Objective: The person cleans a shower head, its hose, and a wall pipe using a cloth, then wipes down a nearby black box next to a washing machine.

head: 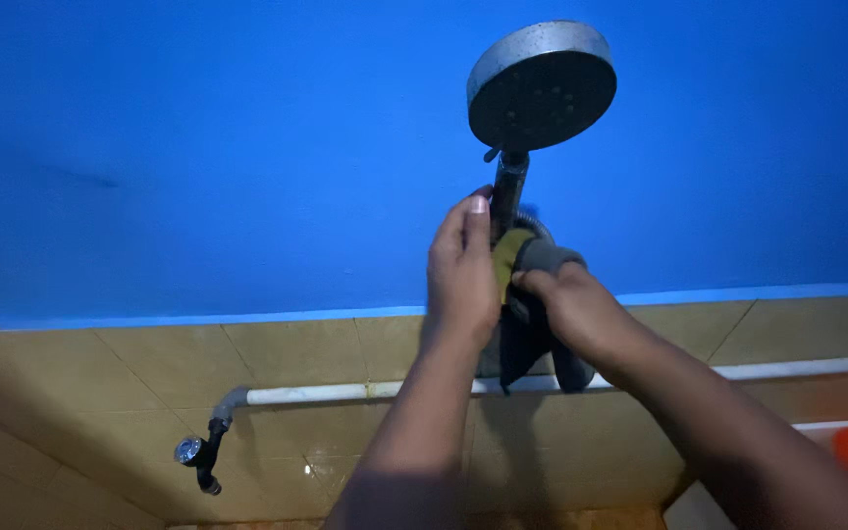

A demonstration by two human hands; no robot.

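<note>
Both hands work at a shower head's handle (508, 191), mounted on a blue wall (198, 147). The left hand (463, 275) grips the handle just under the round head, while the right hand (571, 304) presses a dark cloth (532, 329) against it — a wiping step, it seems. Going on calls for a steady hold and firm rubbing along the handle.

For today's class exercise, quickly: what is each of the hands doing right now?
Left hand: closed around the shower handle, just below the shower head.
Right hand: closed on a dark cloth, pressed against the handle.
</note>
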